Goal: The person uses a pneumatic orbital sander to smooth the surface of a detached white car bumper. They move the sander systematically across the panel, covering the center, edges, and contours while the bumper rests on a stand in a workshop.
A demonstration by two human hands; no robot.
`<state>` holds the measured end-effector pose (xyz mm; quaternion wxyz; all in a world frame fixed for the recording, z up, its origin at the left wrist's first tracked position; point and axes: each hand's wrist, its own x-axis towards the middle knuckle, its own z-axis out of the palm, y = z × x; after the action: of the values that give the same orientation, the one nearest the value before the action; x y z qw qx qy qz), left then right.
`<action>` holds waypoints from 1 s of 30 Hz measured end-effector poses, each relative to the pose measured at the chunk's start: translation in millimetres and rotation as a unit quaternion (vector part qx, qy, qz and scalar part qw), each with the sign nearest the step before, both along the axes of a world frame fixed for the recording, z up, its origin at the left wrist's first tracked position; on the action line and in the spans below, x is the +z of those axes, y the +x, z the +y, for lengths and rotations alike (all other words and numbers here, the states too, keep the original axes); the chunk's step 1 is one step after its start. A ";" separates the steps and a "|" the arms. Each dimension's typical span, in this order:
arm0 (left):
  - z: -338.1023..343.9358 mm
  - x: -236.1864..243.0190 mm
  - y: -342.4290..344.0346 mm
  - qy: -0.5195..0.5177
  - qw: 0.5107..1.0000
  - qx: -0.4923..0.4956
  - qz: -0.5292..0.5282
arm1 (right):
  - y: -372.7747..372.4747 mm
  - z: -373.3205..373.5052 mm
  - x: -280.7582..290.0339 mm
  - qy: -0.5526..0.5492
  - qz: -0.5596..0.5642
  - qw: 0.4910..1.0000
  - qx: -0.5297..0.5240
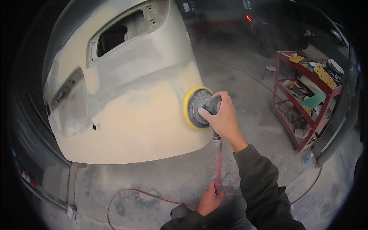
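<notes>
My right hand (224, 120) is wrapped round the head of an air sander (202, 104) with a round yellow-edged pad. The pad is tilted against the right edge of a large car body panel (142, 126), which carries patches of cream filler and grey primer. From the sander's lower end a pink air hose (219, 165) runs down. Lower in the view, my left hand (210, 199) is closed round that hose, near my knees. The upper part of the panel has a window-like opening (122, 34), and a recess (69, 92) lies at its left.
A dark red shelf cart (324, 88) stands at the right, loaded with sanding discs, tools and a can (334, 69). The hose loops over the dusty floor (153, 180) at lower left. A small stool (270, 69) and a dark car (306, 23) are farther back.
</notes>
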<state>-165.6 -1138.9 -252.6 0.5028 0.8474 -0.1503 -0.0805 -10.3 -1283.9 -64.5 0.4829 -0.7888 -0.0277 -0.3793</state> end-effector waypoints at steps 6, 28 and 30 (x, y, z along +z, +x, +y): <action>-11.3 1.6 8.7 -0.019 0.998 -0.009 -0.065 | -18.9 48.7 39.7 -0.183 -0.030 0.981 0.056; -30.8 29.3 28.3 0.006 0.997 -0.020 -0.071 | 16.1 -0.4 74.0 -0.120 0.010 0.992 0.033; -32.1 28.6 26.9 0.011 0.998 -0.026 -0.060 | 25.4 -22.2 70.2 -0.071 0.046 0.995 0.044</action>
<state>-138.7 -1171.0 -224.1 0.4809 0.8522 -0.2012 -0.0444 15.1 -1306.1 5.8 0.4422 -0.8357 -0.0672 -0.3185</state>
